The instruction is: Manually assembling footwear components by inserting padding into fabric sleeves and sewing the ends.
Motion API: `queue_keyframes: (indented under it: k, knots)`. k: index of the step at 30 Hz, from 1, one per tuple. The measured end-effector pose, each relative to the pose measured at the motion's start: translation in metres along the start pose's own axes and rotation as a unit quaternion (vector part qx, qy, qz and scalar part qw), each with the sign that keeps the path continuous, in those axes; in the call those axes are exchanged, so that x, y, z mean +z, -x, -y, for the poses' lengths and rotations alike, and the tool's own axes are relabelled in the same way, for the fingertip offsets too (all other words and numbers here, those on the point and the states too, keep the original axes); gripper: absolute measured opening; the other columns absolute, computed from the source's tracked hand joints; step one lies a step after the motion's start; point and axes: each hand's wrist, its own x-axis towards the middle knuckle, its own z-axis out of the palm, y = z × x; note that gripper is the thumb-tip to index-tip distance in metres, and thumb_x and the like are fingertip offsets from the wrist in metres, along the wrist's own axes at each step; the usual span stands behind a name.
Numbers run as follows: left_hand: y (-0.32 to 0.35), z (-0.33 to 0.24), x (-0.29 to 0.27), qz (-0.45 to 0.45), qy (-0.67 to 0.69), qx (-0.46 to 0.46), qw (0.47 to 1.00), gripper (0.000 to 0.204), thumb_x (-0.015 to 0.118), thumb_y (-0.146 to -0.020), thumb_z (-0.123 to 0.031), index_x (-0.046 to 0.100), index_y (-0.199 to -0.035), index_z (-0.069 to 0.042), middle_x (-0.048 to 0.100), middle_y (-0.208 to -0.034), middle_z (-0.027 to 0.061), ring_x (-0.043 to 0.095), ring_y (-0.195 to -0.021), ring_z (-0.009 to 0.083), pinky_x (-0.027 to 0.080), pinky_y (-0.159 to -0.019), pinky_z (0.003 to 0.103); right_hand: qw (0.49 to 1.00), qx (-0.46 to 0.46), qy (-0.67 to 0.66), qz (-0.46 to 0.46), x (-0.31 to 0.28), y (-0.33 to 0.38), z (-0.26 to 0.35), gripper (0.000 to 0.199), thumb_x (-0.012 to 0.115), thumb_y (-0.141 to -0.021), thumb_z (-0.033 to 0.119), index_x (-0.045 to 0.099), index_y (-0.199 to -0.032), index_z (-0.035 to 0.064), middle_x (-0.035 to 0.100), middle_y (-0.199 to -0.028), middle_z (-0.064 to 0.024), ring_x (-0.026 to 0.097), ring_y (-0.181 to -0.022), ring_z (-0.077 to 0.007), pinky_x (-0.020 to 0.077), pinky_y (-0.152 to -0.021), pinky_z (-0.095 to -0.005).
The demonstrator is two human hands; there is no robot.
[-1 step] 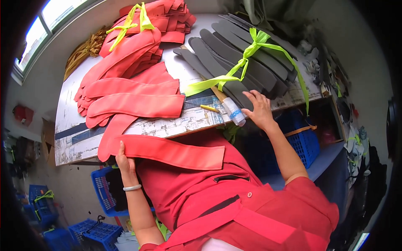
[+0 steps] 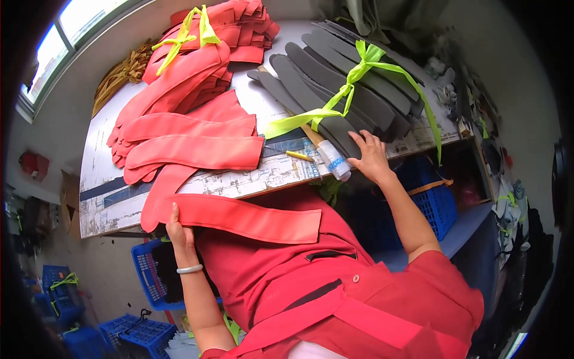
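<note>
My left hand [image 2: 180, 232] is closed on a curved red strip [image 2: 251, 220], thumb on top, holding it in front of the table edge. The strip's square end reaches across my red apron, and its other end overlaps another red piece. My right hand [image 2: 372, 157] is at the table's front edge, fingers apart. Its fingertips touch the near end of a dark grey curved strip [image 2: 339, 133] from a bundle tied with a neon yellow-green band [image 2: 353, 78]. Beside it lies a wooden stick with a white plastic-wrapped end [image 2: 335, 160].
Red strips [image 2: 191, 151] lie fanned on the worn white table [image 2: 230, 184], with a tied red bundle [image 2: 179, 66] behind. A short yellow stick [image 2: 299, 155] lies near the front edge. Blue baskets [image 2: 433, 206] stand beneath the table and on the floor. Scraps hang at the right.
</note>
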Motion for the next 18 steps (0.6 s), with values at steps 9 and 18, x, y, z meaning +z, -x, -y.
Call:
queue_keyframes:
  k: [9,18]
  knots:
    - [-0.003,0.000,0.001,-0.003,-0.024,0.015,1.000,0.027,0.059,-0.096,-0.011,0.057,-0.118,0.004,0.063,-0.116,0.0131,0.064,-0.103,0.0246,0.054,-0.092,0.040,0.984,0.073,-0.163,0.031,-0.012,-0.016,-0.016,0.042,0.069,-0.080,0.010,0.064,-0.122,0.0156,0.066,-0.091,-0.0084,0.064,-0.082,-0.0209,0.0521,-0.075,-0.0334]
    - [-0.005,-0.003,0.001,0.003,-0.049,-0.018,0.999,0.027,0.059,-0.096,-0.013,0.058,-0.116,0.004,0.065,-0.112,0.0138,0.065,-0.101,0.0259,0.055,-0.090,0.041,0.996,-0.063,-0.035,0.050,0.087,-0.140,0.015,0.011,0.059,-0.086,0.018,0.066,-0.086,0.0097,0.069,-0.084,-0.0129,0.068,-0.081,-0.0322,0.0536,-0.068,-0.0449]
